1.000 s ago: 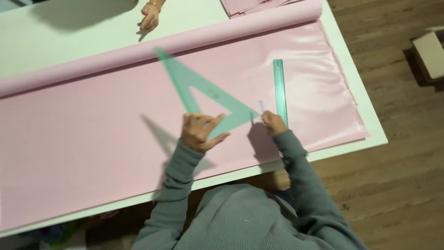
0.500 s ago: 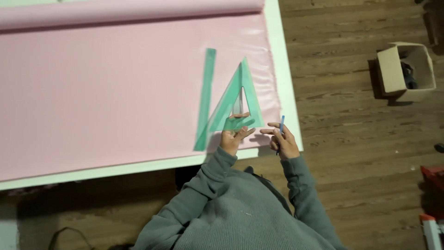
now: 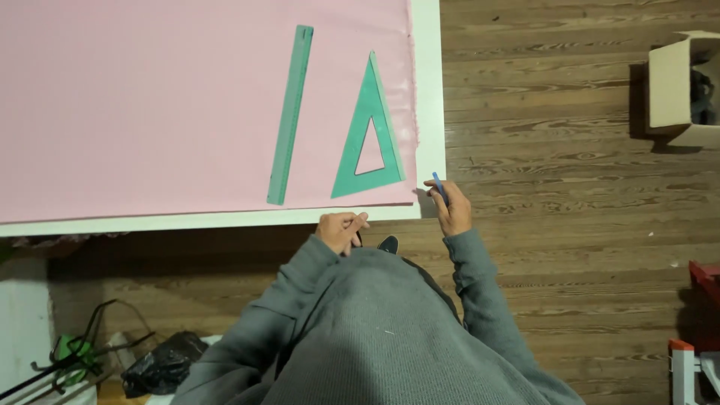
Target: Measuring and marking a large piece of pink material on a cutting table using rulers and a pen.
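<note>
Two hands off pink fabric: right hand grip closed on blue pen nr green triangle; left hand curled shut, empty, at near surface edge.

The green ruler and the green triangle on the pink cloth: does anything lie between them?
No. In the head view, only bare pink cloth shows between the ruler and the triangle.

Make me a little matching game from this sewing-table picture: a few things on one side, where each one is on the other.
Things:
1. green triangle
2. long green ruler
3. blue pen
4. cardboard box

Places:
A. on the wooden floor, far right
B. in the right hand
C. on the pink fabric, nearest its right edge
D. on the pink fabric, left of the triangle

Pairs: 1-C, 2-D, 3-B, 4-A
</note>
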